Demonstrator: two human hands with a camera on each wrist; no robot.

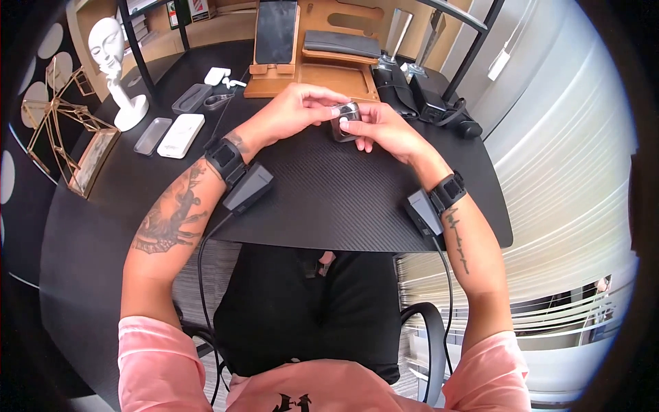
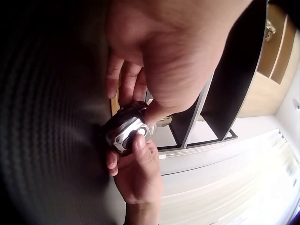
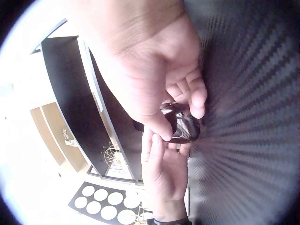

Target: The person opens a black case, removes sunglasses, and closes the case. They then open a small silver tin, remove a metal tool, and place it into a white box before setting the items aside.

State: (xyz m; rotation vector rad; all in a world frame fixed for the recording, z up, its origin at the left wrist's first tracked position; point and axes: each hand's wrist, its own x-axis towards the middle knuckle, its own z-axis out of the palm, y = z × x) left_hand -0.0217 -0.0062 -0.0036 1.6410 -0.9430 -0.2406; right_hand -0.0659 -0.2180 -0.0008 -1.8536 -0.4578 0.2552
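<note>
Over the desk, a small glossy dark case with rounded edges is held between both hands. The left hand pinches its left side with thumb and fingertips. From the right, the right hand grips it, the thumb laid across the front. Seen from the left wrist, the case has a shiny silvery face with a dark round area under the right thumb. The right wrist view shows the case partly covered by fingers; its far side is hidden.
At the left lie a white box-shaped device, clear trays, a white earbud case and loose earbuds. A white face sculpture stands behind them. Ahead is a wooden stand with a phone; black gadgets sit right.
</note>
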